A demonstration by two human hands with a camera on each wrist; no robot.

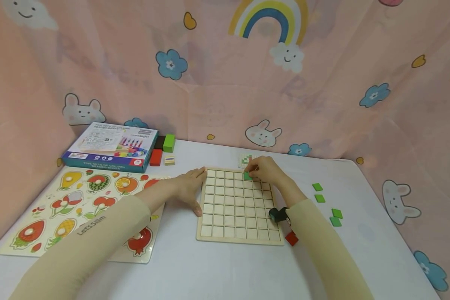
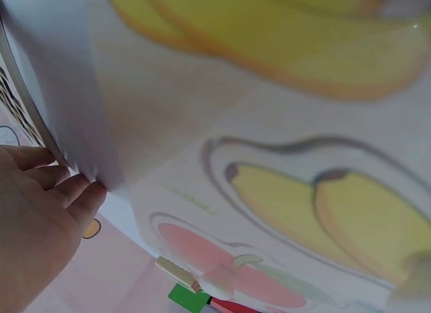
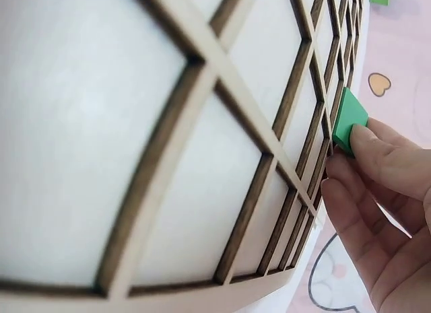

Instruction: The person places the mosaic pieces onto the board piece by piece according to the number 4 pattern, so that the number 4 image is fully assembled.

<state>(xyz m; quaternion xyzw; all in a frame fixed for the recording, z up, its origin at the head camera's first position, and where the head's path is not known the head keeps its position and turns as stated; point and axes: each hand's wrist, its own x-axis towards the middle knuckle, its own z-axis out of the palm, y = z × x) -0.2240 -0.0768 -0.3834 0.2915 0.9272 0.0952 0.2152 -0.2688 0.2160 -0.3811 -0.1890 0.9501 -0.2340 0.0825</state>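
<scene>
A square wooden grid board [image 1: 240, 240] with pale cells lies on the white table. My left hand [image 1: 189, 187] rests at its left edge, thumb and fingers spread along the frame; the left wrist view shows the straight fingertips [image 2: 94, 192] against the rim. Over the far row of cells, right of the middle, my right hand [image 1: 266, 170] pinches a green square tile [image 3: 348, 124] between thumb and fingers. In the right wrist view this tile stands tilted at the grid bars. Just behind the board, partly covered by the right hand, is a small patterned card [image 1: 244, 160].
Several green tiles [image 1: 320, 198] lie to the right, and a red tile [image 1: 291, 238] sits by the near right corner. Left of the board are a fruit puzzle board [image 1: 78, 225], a cardboard box [image 1: 105, 160] and small blocks [image 1: 169, 143]. A pink printed curtain [image 1: 217, 100] hangs behind.
</scene>
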